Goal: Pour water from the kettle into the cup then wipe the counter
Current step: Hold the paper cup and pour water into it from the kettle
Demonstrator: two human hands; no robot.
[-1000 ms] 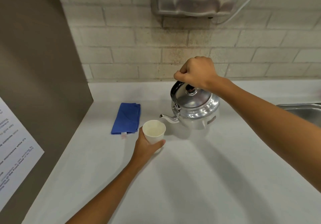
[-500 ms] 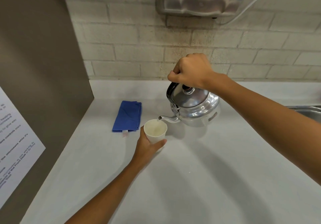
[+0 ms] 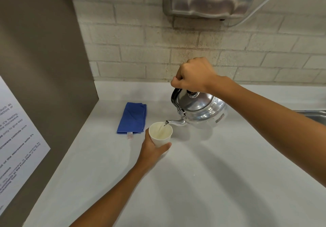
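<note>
Now that the right hand (image 3: 194, 76), fist shut on the handle, has tipped the kettle (image 3: 201, 110) further, water's running from the spout into the cup (image 3: 160, 135) — pour's underway. Left hand (image 3: 151, 149) wraps the cup on the counter (image 3: 211, 174). Blue cloth (image 3: 133, 117) lies just beside, untouched — wiping comes later.

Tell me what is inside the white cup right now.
A thin stream of water from the kettle spout falls into the cup, held by the left hand. Pale liquid shows low inside; its depth is hidden by the cup wall.
</note>
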